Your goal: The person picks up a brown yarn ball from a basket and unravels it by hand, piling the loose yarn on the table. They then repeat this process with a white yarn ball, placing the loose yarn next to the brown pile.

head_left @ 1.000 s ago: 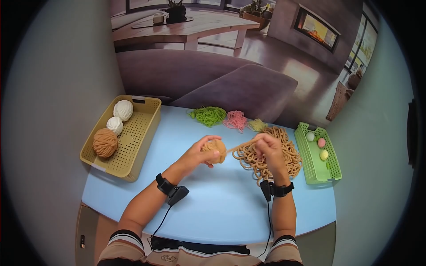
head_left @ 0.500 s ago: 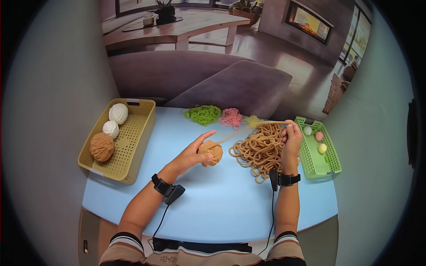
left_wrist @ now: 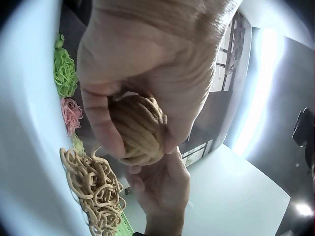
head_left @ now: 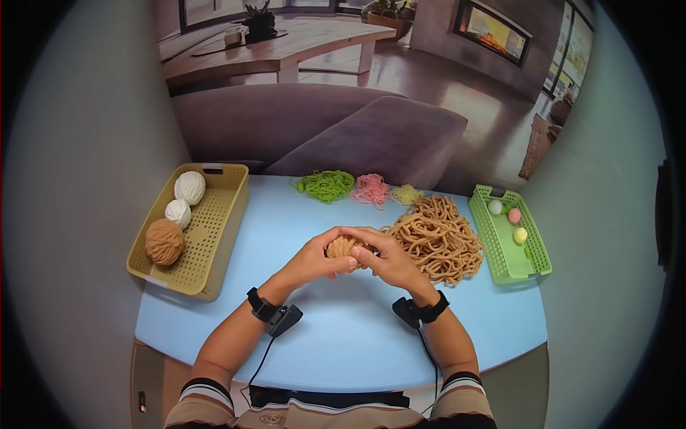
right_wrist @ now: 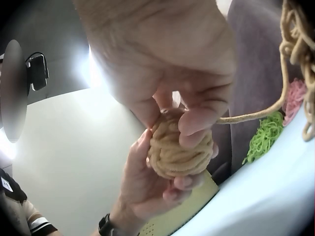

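The left hand (head_left: 318, 259) bends its fingers and thumb around a round ball of thick tan yarn (head_left: 342, 247), and this ball is held over the middle of the light blue bench (head_left: 321, 329). The right hand (head_left: 391, 263) meets it from the other side, and its thumb and fingers pinch the ball; whether they grip also the strand, I cannot tell. A single tan strand (right_wrist: 253, 117) goes from beside the right fingers toward the large loose heap of tan yarn (head_left: 437, 239), which lies right of the middle. Along the far edge there are a tangle of bright green yarn (head_left: 326, 186), a pink one (head_left: 371, 189) and a small pale yellow one (head_left: 406, 194). At the far left corner stands an olive-yellow plastic basket (head_left: 214, 236) with two white yarn balls (head_left: 190, 187) and one brown yarn ball (head_left: 165, 242). Near the far right corner, a light green plastic basket (head_left: 511, 263) contains small white, pink and yellow balls.
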Tool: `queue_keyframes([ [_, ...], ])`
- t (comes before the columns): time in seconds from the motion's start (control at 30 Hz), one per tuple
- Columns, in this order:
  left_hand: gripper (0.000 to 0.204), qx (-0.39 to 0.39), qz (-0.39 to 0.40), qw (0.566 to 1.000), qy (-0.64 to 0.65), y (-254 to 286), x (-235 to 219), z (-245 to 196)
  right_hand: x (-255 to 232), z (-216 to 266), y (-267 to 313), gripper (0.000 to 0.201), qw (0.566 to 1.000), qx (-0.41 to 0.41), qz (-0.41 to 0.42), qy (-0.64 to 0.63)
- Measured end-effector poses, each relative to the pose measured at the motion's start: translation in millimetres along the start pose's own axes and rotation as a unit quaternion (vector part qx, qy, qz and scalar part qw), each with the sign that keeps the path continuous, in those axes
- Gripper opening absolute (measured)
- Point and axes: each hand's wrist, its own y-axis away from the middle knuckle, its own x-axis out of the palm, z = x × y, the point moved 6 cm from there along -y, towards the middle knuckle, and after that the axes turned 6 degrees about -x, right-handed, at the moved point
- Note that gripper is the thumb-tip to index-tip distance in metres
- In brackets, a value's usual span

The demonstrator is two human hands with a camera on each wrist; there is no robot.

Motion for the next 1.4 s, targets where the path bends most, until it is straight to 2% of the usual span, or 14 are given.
queue_keyframes([
  [0.1, 0.057, 0.006, -0.014, 0.999, 0.030, -0.6, 1.6, 2.2, -3.6, -4.0, -0.1, 0.025, 0.996, -0.040, -0.011, 0.081],
  [0.2, 0.053, -0.019, -0.020, 0.997, 0.067, -4.4, 0.4, 10.1, -10.4, 0.9, 4.3, 0.012, 0.983, -0.037, -0.069, 0.165],
  [0.3, 0.048, -0.016, -0.079, 0.991, 0.102, -6.2, -11.0, 15.1, -13.3, 11.5, 6.3, 0.008, 0.981, -0.046, -0.070, 0.173],
  [0.4, 0.042, 0.021, -0.114, 0.964, 0.238, -10.8, -37.1, 26.2, -22.7, 26.2, 5.9, 0.007, 0.971, -0.038, -0.082, 0.220],
  [0.53, 0.036, 0.034, -0.067, 0.945, 0.318, -6.7, -48.3, 20.4, -69.0, -4.1, 14.0, 0.008, 0.961, -0.005, -0.226, 0.161],
  [0.63, 0.040, 0.030, -0.072, 0.966, 0.247, -4.8, -32.3, 12.6, -82.7, -18.3, 17.0, 0.010, 0.948, 0.040, -0.292, 0.119],
  [0.73, 0.050, 0.022, -0.051, 0.979, 0.194, -0.5, -23.3, 5.3, -83.6, -5.9, 17.0, 0.012, 0.935, -0.014, -0.313, 0.163],
  [0.83, 0.059, 0.032, -0.038, 0.999, -0.002, 3.8, -18.1, -4.9, -96.1, -4.7, 23.2, 0.016, 0.922, -0.033, -0.361, 0.136],
  [0.93, 0.062, 0.011, -0.010, 0.998, -0.057, -5.6, -16.1, 10.7, -120.8, 2.9, 32.6, 0.018, 0.904, -0.041, -0.426, 0.024],
  [1.03, 0.058, -0.008, -0.002, 1.000, 0.016, -5.4, -18.2, 15.4, -131.8, 8.8, 35.6, 0.018, 0.900, -0.061, -0.430, 0.043],
  [1.2, 0.045, 0.032, -0.094, 0.979, 0.180, -11.6, -47.4, 29.2, -153.2, 14.7, 46.9, 0.017, 0.861, -0.100, -0.497, 0.040],
  [1.33, 0.041, 0.041, -0.128, 0.951, 0.280, -11.3, -60.2, 27.7, -201.0, -0.8, 67.8, 0.013, 0.833, -0.019, -0.527, 0.166],
  [1.37, 0.042, 0.042, -0.112, 0.954, 0.275, -11.5, -57.7, 27.9, -210.2, -10.6, 67.5, 0.021, 0.836, 0.025, -0.499, 0.228],
  [1.4, 0.042, 0.044, -0.097, 0.957, 0.270, -12.1, -53.8, 28.6, -211.4, -17.9, 68.7, 0.024, 0.839, 0.009, -0.472, 0.270],
])
